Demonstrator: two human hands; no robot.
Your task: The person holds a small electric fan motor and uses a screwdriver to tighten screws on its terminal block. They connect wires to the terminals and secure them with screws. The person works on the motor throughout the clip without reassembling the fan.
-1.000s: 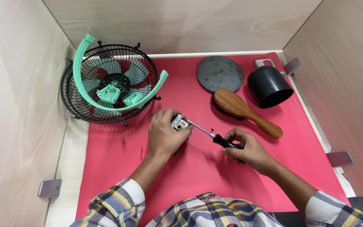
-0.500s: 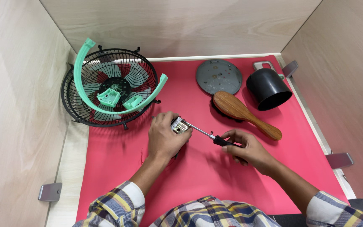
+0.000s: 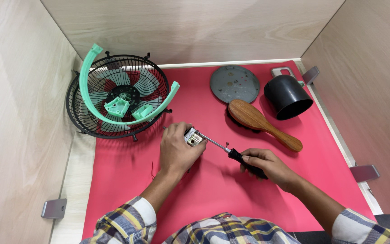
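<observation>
Head view: left hand clamps small metal part; right hand grips screwdriver; bare red mat leftward.

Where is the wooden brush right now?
The wooden brush lies on the red mat, right of centre in the head view, just below the grey round plate and left of the black cup.

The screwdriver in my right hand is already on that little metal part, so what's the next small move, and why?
Probably a steady turn of the screwdriver with the right hand, keeping it in line. Its tip sits against the small metal part, which the left hand pins over the red mat, so the part looks braced.
</observation>
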